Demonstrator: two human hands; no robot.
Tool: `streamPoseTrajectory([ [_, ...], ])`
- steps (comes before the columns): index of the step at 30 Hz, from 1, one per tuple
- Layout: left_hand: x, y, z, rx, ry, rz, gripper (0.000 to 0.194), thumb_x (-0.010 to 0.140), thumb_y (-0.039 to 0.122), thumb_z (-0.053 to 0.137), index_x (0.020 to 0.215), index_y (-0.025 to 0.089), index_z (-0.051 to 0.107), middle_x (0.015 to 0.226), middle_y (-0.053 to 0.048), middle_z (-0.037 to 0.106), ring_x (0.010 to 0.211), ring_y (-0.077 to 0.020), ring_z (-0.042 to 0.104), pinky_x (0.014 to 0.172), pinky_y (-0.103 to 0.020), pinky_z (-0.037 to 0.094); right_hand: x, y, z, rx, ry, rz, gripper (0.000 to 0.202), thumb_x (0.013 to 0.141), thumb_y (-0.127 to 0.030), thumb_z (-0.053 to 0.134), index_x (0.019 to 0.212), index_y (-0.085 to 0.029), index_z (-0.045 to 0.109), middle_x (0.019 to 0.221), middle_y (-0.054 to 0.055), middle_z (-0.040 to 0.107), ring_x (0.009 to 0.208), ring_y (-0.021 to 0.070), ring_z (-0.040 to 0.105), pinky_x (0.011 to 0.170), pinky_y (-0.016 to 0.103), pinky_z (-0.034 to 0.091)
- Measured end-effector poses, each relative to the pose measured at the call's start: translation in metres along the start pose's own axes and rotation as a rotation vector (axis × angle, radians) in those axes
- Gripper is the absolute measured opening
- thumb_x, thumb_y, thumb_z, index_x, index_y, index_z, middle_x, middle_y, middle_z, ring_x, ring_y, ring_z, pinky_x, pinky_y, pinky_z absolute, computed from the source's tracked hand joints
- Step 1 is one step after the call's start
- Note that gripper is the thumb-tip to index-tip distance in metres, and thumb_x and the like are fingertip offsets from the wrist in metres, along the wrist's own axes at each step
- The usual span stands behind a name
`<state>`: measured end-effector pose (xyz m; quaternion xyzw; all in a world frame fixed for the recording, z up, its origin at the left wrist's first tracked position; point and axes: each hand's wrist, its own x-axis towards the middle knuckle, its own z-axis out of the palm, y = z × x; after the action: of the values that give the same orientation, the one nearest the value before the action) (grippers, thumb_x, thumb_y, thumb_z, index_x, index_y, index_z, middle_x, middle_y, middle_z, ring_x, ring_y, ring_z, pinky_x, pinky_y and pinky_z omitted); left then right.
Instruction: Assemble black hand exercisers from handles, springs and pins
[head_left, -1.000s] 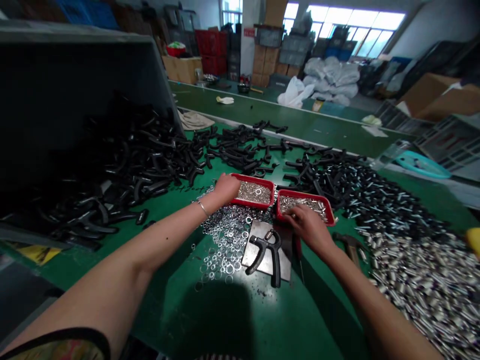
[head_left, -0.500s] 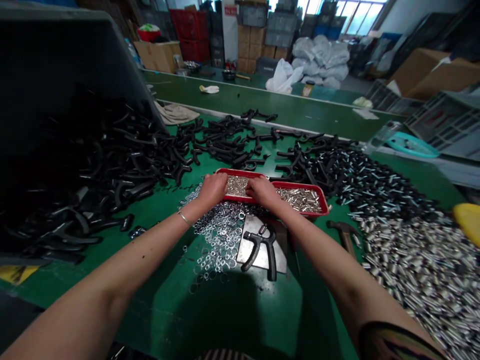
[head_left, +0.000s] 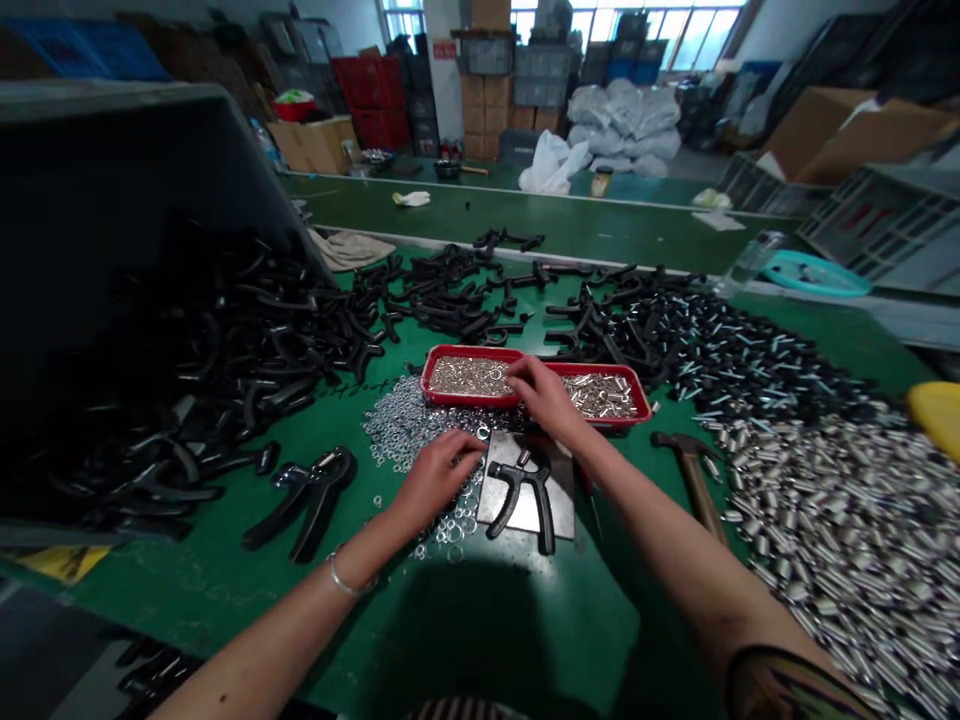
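My left hand [head_left: 441, 478] is low over the scattered metal rings [head_left: 405, 420], its thumb and fingers pinched near a larger ring at the corner of a steel plate [head_left: 495, 505]. What the fingertips hold, if anything, is too small to make out. My right hand [head_left: 546, 398] is over the right end of a red tray [head_left: 429, 388] of tiny metal parts, fingers curled together and their contents hidden. On the plate lies a black hand-grip exerciser frame [head_left: 544, 510] with two legs and a small metal cylinder at its top.
A second red tray [head_left: 641, 410] holds metal pins. To the right are a hammer [head_left: 697, 485], a heap of metal cylinders [head_left: 825, 540] and a pile of screws [head_left: 735, 350]. Another black hand-grip exerciser [head_left: 319, 505] lies left, below a large bin [head_left: 150, 95] of black handles.
My left hand has left the first red tray and come down toward the rings and plate. My right hand has shifted slightly right. A black hand-grip exerciser now shows beside my left forearm.
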<state>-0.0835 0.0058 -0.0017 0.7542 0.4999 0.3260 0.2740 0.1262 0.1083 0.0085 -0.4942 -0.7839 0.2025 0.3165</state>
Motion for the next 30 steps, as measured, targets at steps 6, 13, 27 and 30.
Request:
streamPoseTrajectory([
  [6,-0.004,0.026,0.037,-0.173,-0.043,-0.120,0.008,0.087,0.025,0.062,0.090,0.022,0.070,0.091,-0.001,0.072,0.088,-0.0191,0.067,0.084,-0.032,0.051,-0.118,-0.002,-0.027,0.682,-0.067,0.377,0.022,0.085,-0.042,0.064,0.086,-0.020,0.062,0.076,0.000,0.066,0.070,0.0172,0.062,0.068,0.030,0.050],
  [13,-0.012,0.025,0.037,-0.207,0.000,-0.186,0.013,0.090,0.030,0.058,0.091,0.021,0.068,0.092,-0.003,0.072,0.091,-0.0197,0.066,0.087,-0.034,0.050,-0.141,-0.005,-0.011,0.393,0.023,0.300,0.020,0.088,-0.039,0.063,0.080,-0.020,0.065,0.077,0.003,0.066,0.075,0.0211,0.061,0.075,0.037,0.049],
  [27,-0.032,0.001,0.017,-0.469,0.025,-0.382,0.025,0.080,0.041,0.069,0.090,0.018,0.068,0.088,-0.003,0.073,0.084,-0.0190,0.067,0.078,-0.030,0.052,-0.141,-0.001,0.018,-0.278,0.054,-0.141,0.020,0.099,-0.031,0.052,0.089,-0.019,0.064,0.091,0.008,0.067,0.091,0.0239,0.057,0.087,0.039,0.045],
  [30,-0.030,0.002,0.020,-0.405,0.013,-0.326,0.021,0.086,0.038,0.063,0.090,0.019,0.068,0.089,-0.003,0.073,0.084,-0.0188,0.067,0.079,-0.030,0.050,-0.140,0.001,0.019,-0.330,0.050,-0.162,0.018,0.099,-0.030,0.054,0.089,-0.018,0.064,0.090,0.008,0.067,0.089,0.0233,0.056,0.085,0.037,0.046],
])
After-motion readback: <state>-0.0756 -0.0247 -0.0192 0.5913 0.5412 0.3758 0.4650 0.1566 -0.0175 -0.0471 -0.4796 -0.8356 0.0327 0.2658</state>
